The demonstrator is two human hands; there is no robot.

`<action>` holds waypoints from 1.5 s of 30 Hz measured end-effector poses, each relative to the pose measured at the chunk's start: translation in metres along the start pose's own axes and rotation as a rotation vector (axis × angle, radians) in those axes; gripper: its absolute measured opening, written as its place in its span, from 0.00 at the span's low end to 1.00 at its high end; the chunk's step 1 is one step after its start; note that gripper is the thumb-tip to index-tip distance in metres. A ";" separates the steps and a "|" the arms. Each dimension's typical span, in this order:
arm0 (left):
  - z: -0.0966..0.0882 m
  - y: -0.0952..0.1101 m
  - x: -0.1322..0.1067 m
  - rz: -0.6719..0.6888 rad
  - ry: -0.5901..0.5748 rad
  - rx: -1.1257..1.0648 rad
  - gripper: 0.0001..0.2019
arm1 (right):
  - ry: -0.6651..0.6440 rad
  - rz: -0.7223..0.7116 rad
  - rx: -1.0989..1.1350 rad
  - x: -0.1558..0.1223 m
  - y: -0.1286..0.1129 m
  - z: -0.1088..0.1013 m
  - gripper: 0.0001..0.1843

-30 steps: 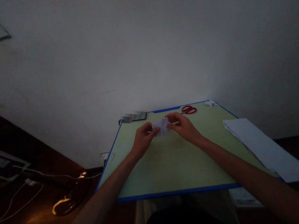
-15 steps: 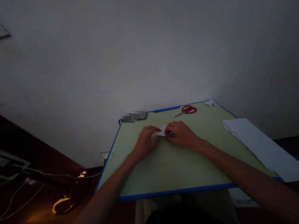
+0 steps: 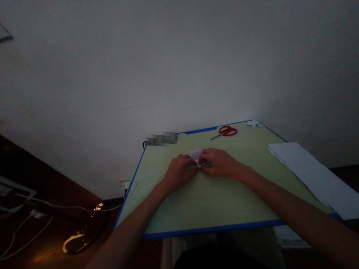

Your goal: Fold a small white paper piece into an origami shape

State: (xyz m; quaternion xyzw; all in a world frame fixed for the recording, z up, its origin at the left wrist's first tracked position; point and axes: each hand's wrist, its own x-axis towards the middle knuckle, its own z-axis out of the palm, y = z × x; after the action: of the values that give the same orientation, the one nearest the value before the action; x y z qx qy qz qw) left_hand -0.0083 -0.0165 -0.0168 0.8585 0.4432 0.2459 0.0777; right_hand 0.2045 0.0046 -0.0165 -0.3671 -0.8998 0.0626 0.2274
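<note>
Both hands meet near the middle of a pale green board (image 3: 211, 202) with a blue edge, pressed down on a small folded piece of white paper (image 3: 196, 155). The left hand (image 3: 178, 173) comes in from seven o'clock, its fingers curled and closed onto the near-left part of the paper, knuckles up. The right hand (image 3: 219, 162) comes in from four o'clock, lying flat and low, with its fingertips pinched on the paper's right side. The two hands touch or nearly touch at the fingertips; a white corner of the paper sticks up between them, at twelve o'clock of the pinch. The rest of the paper is hidden under the fingers, so its shape cannot be told.

From the hands, red-handled scissors (image 3: 225, 131) lie at one o'clock near the board's far edge, well apart from both hands. A small white paper scrap (image 3: 253, 123) sits at the far corner, further on in the same direction. At three o'clock a stack of white sheets (image 3: 319, 177) lies across the board's right side and overhangs it. At eight o'clock, off the board in the dark, white cables (image 3: 24, 238) trail over a brown surface.
</note>
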 end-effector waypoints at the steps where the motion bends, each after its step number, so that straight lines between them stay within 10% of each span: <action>1: 0.001 0.000 0.000 0.009 0.002 0.001 0.06 | -0.009 -0.001 -0.002 0.000 0.000 0.000 0.07; 23: 0.009 -0.001 0.018 -0.200 0.062 -0.111 0.06 | -0.060 0.112 0.190 0.010 0.019 0.007 0.10; 37: -0.007 -0.004 0.044 -0.321 -0.163 -0.127 0.10 | -0.080 0.288 0.268 0.023 0.025 0.007 0.07; 45: 0.000 -0.003 0.041 -0.383 -0.096 -0.107 0.07 | 0.051 0.117 0.203 0.004 0.019 0.008 0.06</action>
State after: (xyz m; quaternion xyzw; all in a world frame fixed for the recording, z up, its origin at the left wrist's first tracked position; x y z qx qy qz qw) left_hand 0.0091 0.0180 -0.0030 0.7638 0.5805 0.2088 0.1896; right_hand 0.2101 0.0212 -0.0274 -0.3958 -0.8598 0.1571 0.2820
